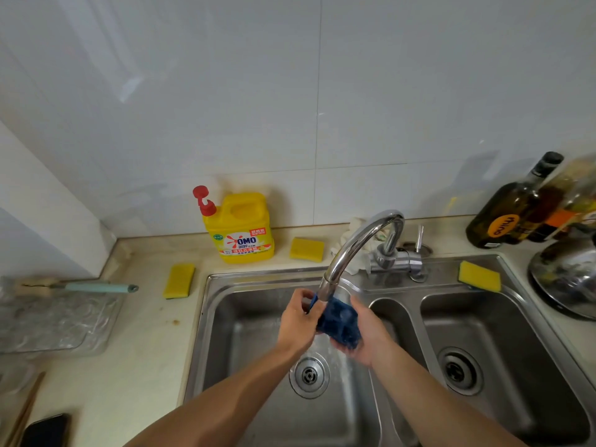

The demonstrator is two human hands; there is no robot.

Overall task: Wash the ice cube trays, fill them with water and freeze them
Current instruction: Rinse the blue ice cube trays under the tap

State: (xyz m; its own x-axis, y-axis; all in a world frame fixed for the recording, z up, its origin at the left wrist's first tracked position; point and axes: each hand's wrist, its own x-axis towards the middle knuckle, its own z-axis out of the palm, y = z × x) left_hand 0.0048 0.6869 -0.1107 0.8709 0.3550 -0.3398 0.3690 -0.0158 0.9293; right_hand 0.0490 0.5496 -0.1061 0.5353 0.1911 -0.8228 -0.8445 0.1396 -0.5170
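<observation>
You are holding the blue ice cube tray (338,322) just under the mouth of the tap (356,246), over the left basin of the sink (225,317), with water running onto it. The wet plastic could slip, I judge, and drop towards the drain (309,375). The tray is tilted and so near the spout that the stream may bounce off the cups and spray over the rim onto the worktop (145,366), where a phone (45,430) lies at the near left. A sudden lift could also knock the tray against the spout.

Your left hand (298,317) pinches the tray's left end, fingers curled over its edge. Your right hand (366,337) cups it from below and the right, fingers wrapped under it. Both forearms reach in over the basin.
</observation>
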